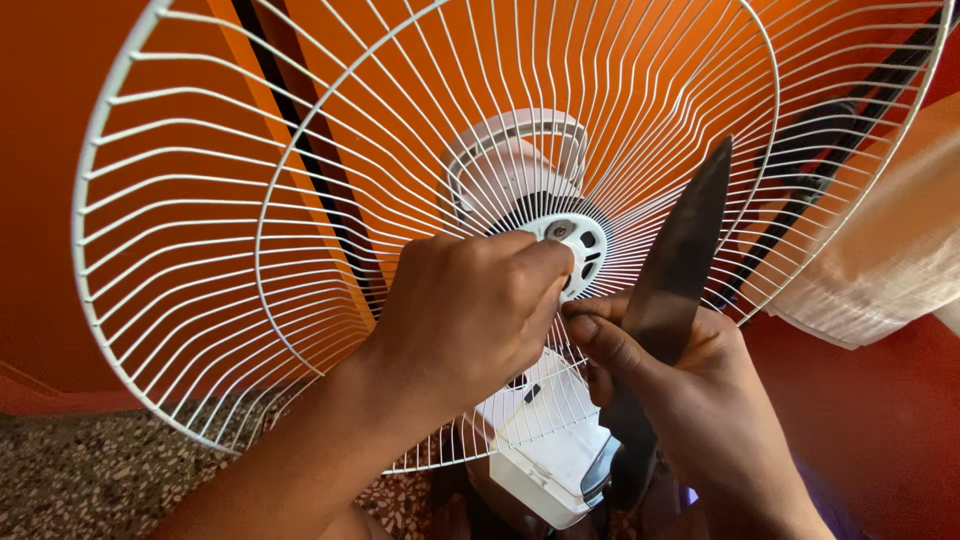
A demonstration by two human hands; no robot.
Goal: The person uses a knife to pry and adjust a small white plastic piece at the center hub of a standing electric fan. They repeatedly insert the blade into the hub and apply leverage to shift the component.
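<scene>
While left hand (470,310) pinches white hub (575,240) of wire fan guard (200,250) — fingers curled tight, steadying it — right hand (690,390) clasps dark knife blade (675,270), point up, near hub.

Bright, warm daylight, even across the frame; orange wall (150,120) saturated. White wire fan guard (200,250) bows at edges (wide-lens distortion). Pale cloth (890,250) at right motion-blurred. Dark knife blade (680,260) carries dull sheen. Soft shadows beneath the hands.
</scene>
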